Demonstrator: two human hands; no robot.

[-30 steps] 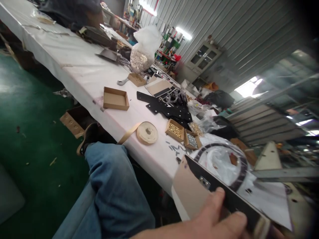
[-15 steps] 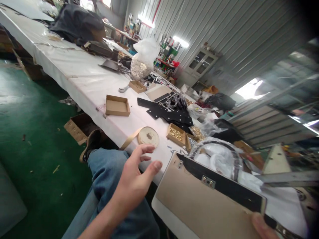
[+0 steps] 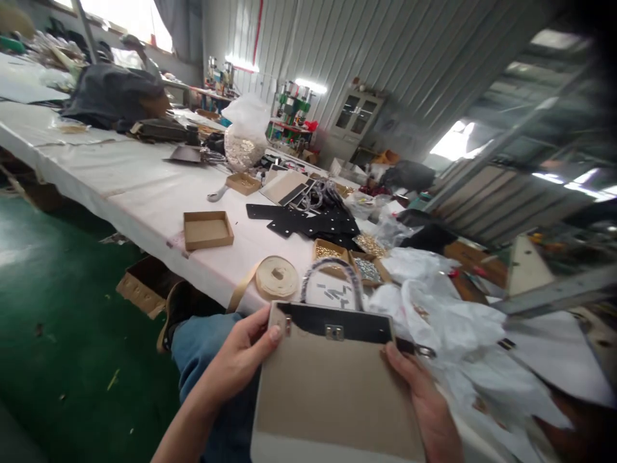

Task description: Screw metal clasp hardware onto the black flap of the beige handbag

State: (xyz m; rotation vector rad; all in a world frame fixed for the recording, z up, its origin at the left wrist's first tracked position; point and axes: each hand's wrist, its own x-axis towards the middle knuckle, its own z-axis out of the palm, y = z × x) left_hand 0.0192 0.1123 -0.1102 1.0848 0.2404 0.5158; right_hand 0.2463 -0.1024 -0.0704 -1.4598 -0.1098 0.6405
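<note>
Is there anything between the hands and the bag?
No. The left hand and the right hand grip the tan bag directly by its sides; nothing visible lies between.

Bright window glare, blurred warped edges

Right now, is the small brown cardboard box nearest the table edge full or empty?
Empty: the small brown cardboard box sits open-topped on the white table, only its bare bottom showing.

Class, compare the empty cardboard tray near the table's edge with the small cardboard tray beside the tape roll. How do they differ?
The empty cardboard tray holds nothing; the small cardboard tray is filled with gold-coloured bits. The empty tray looks larger and sits alone near the table edge; the small one touches other little trays. Both are brown, shallow and open-topped.
</note>
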